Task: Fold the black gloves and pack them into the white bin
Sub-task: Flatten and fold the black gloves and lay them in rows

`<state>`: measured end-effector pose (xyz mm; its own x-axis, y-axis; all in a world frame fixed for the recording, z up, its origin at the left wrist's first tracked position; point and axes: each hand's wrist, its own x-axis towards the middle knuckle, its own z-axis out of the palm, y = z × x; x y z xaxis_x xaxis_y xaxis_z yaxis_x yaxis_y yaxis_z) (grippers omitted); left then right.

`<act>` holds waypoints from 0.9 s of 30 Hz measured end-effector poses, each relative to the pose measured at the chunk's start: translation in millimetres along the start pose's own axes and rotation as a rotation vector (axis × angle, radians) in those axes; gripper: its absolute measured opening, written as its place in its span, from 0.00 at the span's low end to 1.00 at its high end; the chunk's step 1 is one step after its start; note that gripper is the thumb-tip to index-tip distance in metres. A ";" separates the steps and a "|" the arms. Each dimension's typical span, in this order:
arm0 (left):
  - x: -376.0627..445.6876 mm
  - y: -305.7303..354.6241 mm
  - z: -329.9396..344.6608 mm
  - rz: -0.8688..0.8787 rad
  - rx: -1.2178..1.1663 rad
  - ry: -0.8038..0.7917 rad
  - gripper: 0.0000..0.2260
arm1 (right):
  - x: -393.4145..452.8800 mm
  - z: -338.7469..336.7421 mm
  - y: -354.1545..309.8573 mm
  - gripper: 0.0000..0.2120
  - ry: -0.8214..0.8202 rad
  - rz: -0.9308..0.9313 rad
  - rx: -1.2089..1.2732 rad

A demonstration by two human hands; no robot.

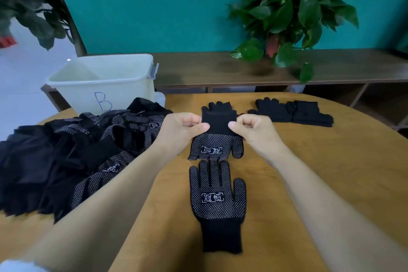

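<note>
Item: black knit dotted-palm glove (217,139), table centre, long axis 12–6, cuff at 12 | Grip: our left hand (183,127) and right hand (254,127) pinch its cuff corners | White plastic bin (103,86): 10 o'clock, left hand nearer.

Round wooden table (320,172), tan top. On it: large loose heap of black dotted gloves (72,157) at left; white bin (103,83) marked "B" at far left edge, just behind the heap; one dotted glove (217,203) lying flat near centre, cuff toward the near edge. Just beyond it a folded glove (217,139), and two folded gloves (293,111) side by side at far right.
</note>
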<state>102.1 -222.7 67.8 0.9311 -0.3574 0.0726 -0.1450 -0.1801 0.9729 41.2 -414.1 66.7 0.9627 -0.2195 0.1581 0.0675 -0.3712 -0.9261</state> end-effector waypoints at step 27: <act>-139.4 -107.1 18.5 0.648 0.752 -0.059 0.15 | -160.2 33.7 80.5 0.29 -0.039 -0.353 -0.746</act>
<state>-18.4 -170.5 -50.6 0.5822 -0.6332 0.5100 -0.8130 -0.4611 0.3555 -98.7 -378.4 -44.8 0.9269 0.0486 0.3722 0.1892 -0.9169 -0.3515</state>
